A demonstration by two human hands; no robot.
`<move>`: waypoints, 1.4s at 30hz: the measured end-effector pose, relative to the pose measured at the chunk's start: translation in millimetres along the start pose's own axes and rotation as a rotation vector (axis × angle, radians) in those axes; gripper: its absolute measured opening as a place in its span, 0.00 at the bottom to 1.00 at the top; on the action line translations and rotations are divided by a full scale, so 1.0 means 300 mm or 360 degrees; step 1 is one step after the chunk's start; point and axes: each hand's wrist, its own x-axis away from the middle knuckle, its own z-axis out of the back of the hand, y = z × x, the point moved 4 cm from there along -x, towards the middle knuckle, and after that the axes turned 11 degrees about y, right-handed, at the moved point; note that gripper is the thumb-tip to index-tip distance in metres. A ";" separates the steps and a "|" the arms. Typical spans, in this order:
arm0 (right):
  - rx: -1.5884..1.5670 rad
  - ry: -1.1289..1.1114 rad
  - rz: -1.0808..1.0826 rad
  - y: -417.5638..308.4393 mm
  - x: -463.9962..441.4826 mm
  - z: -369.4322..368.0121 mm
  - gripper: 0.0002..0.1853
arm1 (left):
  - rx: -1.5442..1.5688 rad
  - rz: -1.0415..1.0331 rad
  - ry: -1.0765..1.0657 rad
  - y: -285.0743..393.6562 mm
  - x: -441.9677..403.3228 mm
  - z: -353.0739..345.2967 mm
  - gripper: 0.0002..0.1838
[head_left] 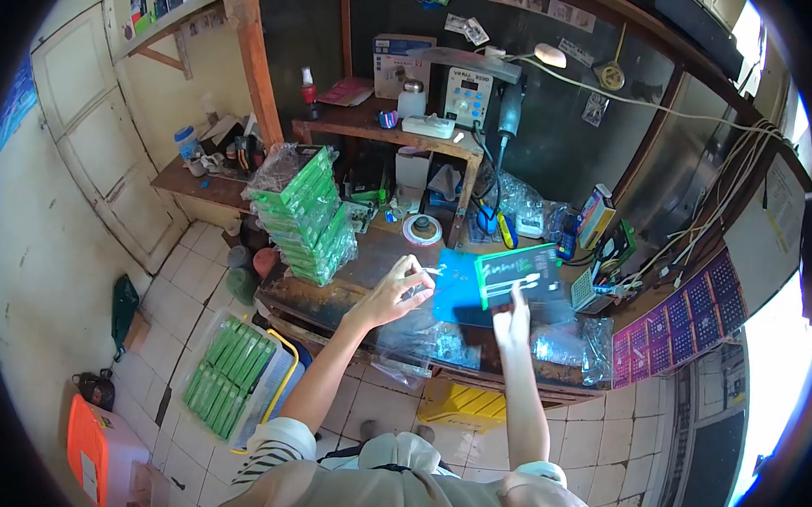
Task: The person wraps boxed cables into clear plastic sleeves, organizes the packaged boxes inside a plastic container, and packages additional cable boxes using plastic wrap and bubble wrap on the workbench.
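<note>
Nearest us, clear plastic wrap (456, 343) lies along the front edge of the counter (356, 271), and just beyond it our right hand (513, 322) grips the green-edged box (517, 277) over the blue mat (454, 295). Our left hand (409, 286) is curled narrow near the mat's left edge, though we cannot tell whether it pinches anything; bare wood gives us room toward the wrapped stack (304, 216), while the tape roll (422, 229) sits farther back.
</note>
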 end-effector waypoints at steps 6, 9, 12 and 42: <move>-0.0213 -0.0198 -0.0215 -0.091 0.069 -0.166 0.13 | -0.0050 -0.0108 -0.0039 0.059 -0.014 -0.003 0.06; 0.0039 -0.0367 0.0060 -0.119 0.131 -0.237 0.17 | -0.0058 -0.0110 -0.0071 0.065 -0.019 -0.010 0.06; 0.0315 -0.0449 0.0197 -0.132 0.168 -0.287 0.20 | -0.0048 -0.0113 -0.0102 0.079 -0.025 -0.016 0.06; 0.1510 -0.1044 0.0434 -0.204 0.213 -0.248 0.30 | -0.0332 -0.0630 -0.0021 0.103 -0.009 0.055 0.09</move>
